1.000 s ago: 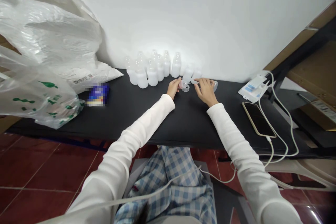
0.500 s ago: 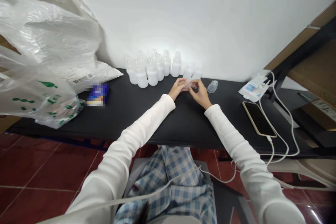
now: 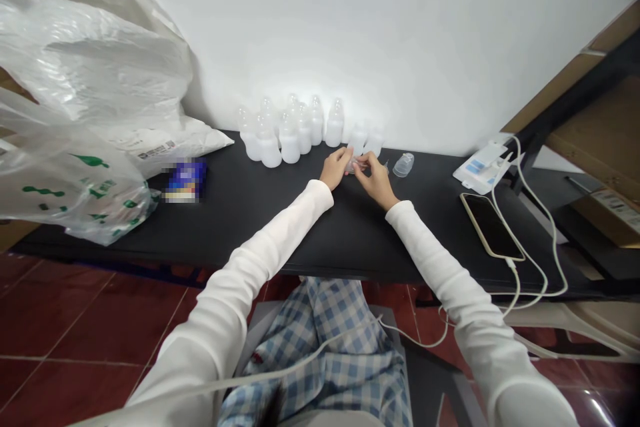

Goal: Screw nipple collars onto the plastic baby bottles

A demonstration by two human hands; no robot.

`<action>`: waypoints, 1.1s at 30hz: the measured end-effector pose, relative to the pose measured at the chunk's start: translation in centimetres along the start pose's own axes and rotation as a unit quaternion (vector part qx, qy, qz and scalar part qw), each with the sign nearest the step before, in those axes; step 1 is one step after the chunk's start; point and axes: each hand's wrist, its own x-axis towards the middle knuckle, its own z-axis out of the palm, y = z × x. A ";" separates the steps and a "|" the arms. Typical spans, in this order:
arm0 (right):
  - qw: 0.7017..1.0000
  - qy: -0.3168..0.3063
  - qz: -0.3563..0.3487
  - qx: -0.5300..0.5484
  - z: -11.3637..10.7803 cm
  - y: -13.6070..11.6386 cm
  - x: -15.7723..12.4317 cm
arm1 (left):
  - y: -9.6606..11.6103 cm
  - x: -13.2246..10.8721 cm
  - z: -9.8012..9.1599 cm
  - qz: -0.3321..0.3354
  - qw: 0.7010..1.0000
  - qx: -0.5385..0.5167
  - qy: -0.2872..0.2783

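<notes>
My left hand (image 3: 335, 169) curls its fingers around a small clear plastic piece (image 3: 352, 165), mostly hidden by the fingers. Opposite it, my right hand (image 3: 374, 180) is closed in a pinch at the same piece. Just behind the hands stand white bottles without domed tops (image 3: 358, 139). A clear domed cap (image 3: 403, 165) lies tipped on the black table, right of my right hand. To the left, several white bottles with clear domed tops (image 3: 289, 143) stand upright near the wall.
Large white plastic bags (image 3: 90, 53) and a clear bag with green print (image 3: 75, 180) fill the left side, beside a blue packet (image 3: 185, 181). At the right lie a phone (image 3: 491, 225) on a cable and a white power strip (image 3: 481, 168). Cardboard boxes (image 3: 600, 133) stand far right.
My right hand has shifted slightly left, closer to my left hand, over the clear piece. The bottles and the domed cap stay where they were.
</notes>
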 end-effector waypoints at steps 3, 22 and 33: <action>0.992 -0.074 -0.075 -0.073 -0.8 0.0 0.2 | -0.2 0.5 -0.7 -0.043 0.999 0.022 0.024; 0.912 -0.154 -0.011 -0.381 -3.6 2.5 -0.4 | -2.0 1.0 -1.3 0.008 0.967 0.234 0.104; 0.948 -0.074 -0.009 -0.310 -3.7 0.7 0.1 | 0.9 0.3 -1.8 0.073 0.898 0.334 0.277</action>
